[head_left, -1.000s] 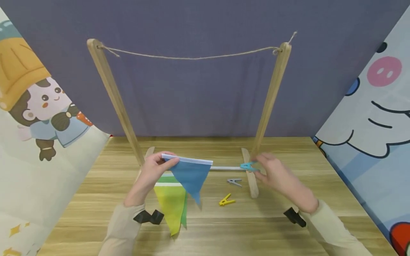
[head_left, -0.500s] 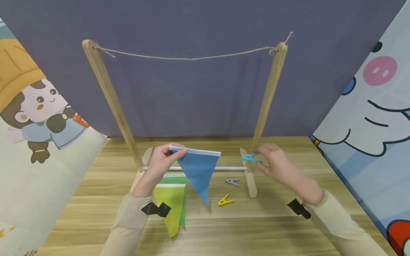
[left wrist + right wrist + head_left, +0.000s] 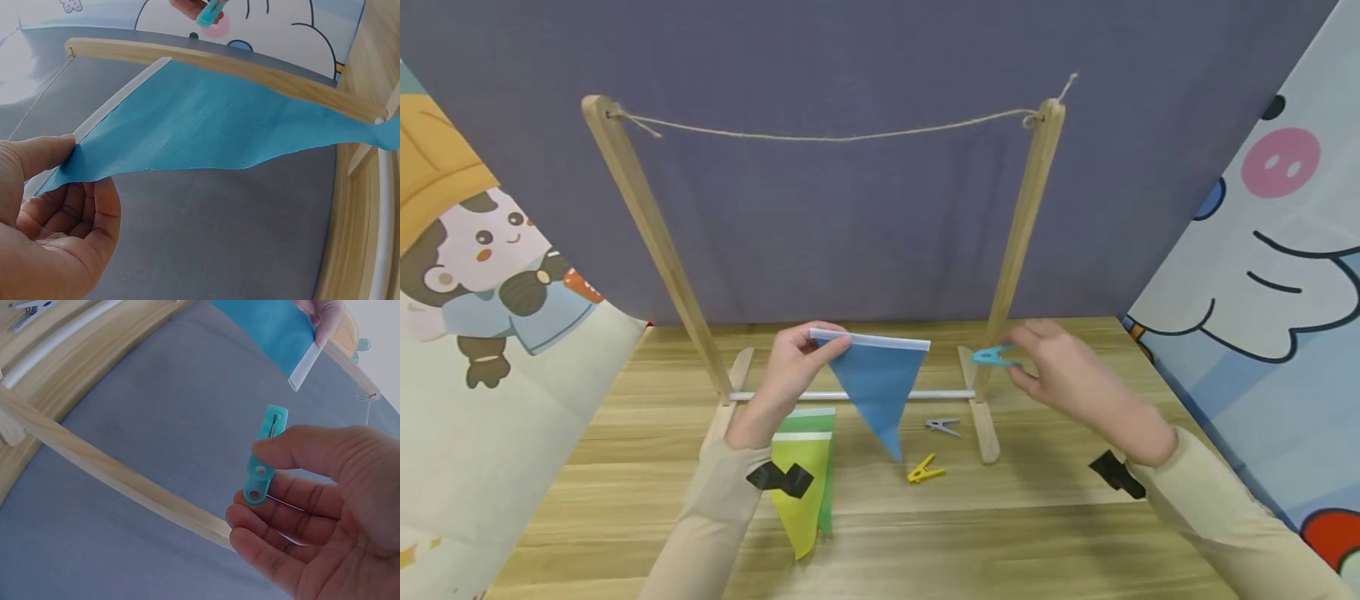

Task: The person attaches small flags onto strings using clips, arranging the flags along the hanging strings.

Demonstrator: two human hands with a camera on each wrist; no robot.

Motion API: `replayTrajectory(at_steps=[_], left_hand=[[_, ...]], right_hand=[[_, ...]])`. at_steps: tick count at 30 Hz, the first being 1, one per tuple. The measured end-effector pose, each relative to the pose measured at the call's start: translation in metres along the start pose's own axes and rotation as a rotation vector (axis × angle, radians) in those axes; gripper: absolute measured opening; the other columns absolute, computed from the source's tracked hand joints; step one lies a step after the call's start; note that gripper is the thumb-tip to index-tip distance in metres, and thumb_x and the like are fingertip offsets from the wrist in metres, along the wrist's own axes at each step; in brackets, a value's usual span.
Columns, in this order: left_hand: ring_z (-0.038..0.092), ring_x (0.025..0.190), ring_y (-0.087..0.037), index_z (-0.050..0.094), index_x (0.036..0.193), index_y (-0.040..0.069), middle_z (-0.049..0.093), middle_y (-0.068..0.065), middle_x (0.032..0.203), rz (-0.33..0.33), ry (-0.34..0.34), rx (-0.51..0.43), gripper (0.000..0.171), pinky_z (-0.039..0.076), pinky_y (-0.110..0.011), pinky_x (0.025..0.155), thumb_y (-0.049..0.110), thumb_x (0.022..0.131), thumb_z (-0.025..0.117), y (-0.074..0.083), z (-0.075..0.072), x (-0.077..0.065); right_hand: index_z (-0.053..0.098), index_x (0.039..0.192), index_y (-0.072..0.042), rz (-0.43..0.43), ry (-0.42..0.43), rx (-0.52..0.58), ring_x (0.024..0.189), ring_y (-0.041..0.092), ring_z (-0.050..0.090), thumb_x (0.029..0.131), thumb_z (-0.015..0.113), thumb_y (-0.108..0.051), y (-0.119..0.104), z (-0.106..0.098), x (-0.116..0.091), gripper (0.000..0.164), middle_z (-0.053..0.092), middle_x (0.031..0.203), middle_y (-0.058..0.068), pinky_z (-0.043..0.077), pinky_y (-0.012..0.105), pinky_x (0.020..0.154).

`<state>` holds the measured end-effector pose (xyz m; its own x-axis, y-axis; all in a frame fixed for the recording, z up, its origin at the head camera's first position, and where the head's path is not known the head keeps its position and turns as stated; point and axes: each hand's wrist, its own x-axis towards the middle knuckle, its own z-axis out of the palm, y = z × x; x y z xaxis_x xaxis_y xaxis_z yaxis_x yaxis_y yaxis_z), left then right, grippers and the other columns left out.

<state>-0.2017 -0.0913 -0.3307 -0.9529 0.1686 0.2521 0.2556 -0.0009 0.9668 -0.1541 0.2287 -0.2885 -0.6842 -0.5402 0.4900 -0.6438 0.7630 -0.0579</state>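
Head view: the left hand [image 3: 801,358] pinches the upper left corner of a blue pennant [image 3: 880,379], a cloth triangle topped by a straight white band [image 3: 887,342]; its point hangs down past a slim white rod [image 3: 943,395]. The right hand [image 3: 1063,371] pinches a turquoise clothespin [image 3: 988,357], apart from the cloth. Fibrous twine [image 3: 842,138] sags between the round-topped wooden left post [image 3: 647,208] and right post [image 3: 1028,217]. On the wood-grained table [image 3: 1037,542], a yellow pennant [image 3: 800,471] overlaps a green pennant [image 3: 805,423]; to their right lie a grey clothespin [image 3: 942,426] and a yellow clothespin [image 3: 925,472].

Left wrist view: thumb and curled fingers clamp the banded corner; the finely woven fabric ripples along its lower edge and twists near its tip.

Right wrist view: the thumb presses the smooth, plastic-looking turquoise clothespin against bent fingers, a thin metal wire [image 3: 273,428] showing in its narrow, rounded body.
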Motion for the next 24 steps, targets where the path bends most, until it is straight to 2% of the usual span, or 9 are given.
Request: replayTrajectory(at_steps=[6, 18, 24], left_hand=[[0.052, 0.068, -0.008, 0.064, 0.097, -0.013, 0.064, 0.006, 0.079, 0.025, 0.001, -0.009, 0.021, 0.043, -0.021, 0.063, 0.003, 0.084, 0.068, 0.004, 0.007, 0.006], [0.052, 0.068, -0.008, 0.065, 0.097, -0.010, 0.064, 0.005, 0.079, 0.030, -0.005, 0.002, 0.022, 0.042, -0.020, 0.063, 0.008, 0.084, 0.070, 0.012, 0.021, 0.017], [0.045, 0.063, -0.008, 0.066, 0.095, -0.009, 0.063, 0.005, 0.078, 0.070, -0.012, 0.018, 0.020, 0.036, -0.020, 0.057, 0.007, 0.084, 0.069, 0.017, 0.028, 0.022]], right_hand=[[0.063, 0.096, 0.005, -0.018, -0.011, -0.020, 0.080, 0.029, 0.060, 0.069, 0.076, 0.005, 0.000, -0.009, 0.005, 0.031, 0.063, 0.089, 0.015, 0.053, 0.037, 0.063], [0.063, 0.097, 0.002, -0.053, 0.001, -0.065, 0.080, 0.029, 0.059, 0.070, 0.076, 0.004, 0.001, -0.030, 0.013, 0.030, 0.062, 0.089, 0.013, 0.051, 0.038, 0.062], [0.063, 0.097, 0.002, -0.039, 0.003, -0.083, 0.081, 0.030, 0.058, 0.070, 0.077, 0.002, 0.001, -0.040, 0.017, 0.030, 0.062, 0.089, 0.013, 0.051, 0.039, 0.060]])
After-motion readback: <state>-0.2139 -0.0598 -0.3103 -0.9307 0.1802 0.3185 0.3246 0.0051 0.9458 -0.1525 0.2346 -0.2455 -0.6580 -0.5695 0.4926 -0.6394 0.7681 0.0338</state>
